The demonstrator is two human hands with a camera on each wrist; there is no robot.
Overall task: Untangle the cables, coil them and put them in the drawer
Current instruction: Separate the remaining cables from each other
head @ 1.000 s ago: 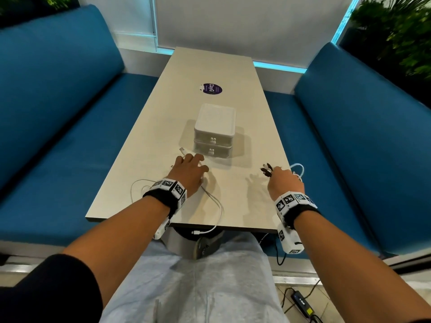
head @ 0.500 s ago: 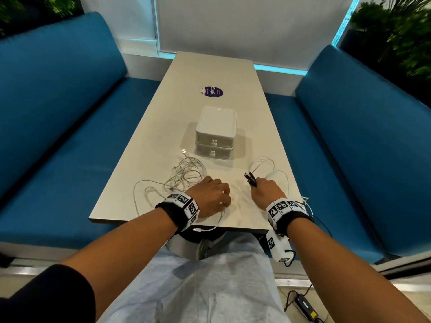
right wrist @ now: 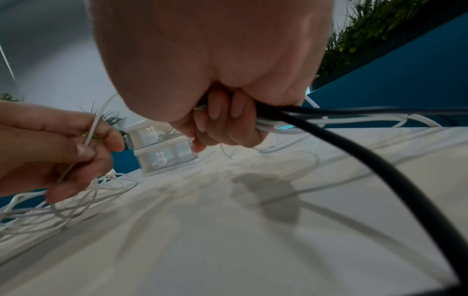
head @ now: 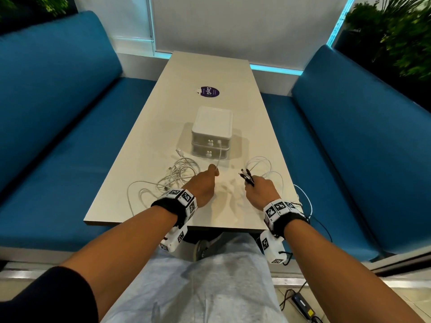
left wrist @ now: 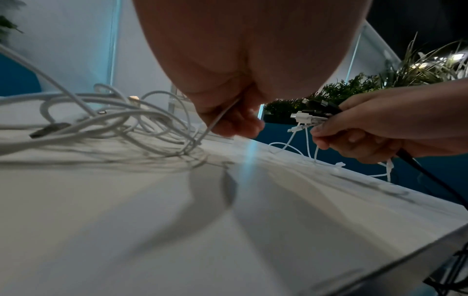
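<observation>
While hands (head: pixel 203 187) grip cables (head: pixel 179 173), drawer unit (head: pixel 211 134) stands behind.

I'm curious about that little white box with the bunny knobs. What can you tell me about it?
The drawer box is small, white, plastic-looking, with two stacked drawers, both shut, each with a bunny-shaped knob. It stands upright mid-table, beyond both hands. A white cable, pinched by the left hand, rises in front of it.

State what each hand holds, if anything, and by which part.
The left hand pinches a single white cable partway along its length. The right hand grips a bundle of cables just behind their connector ends.
</observation>
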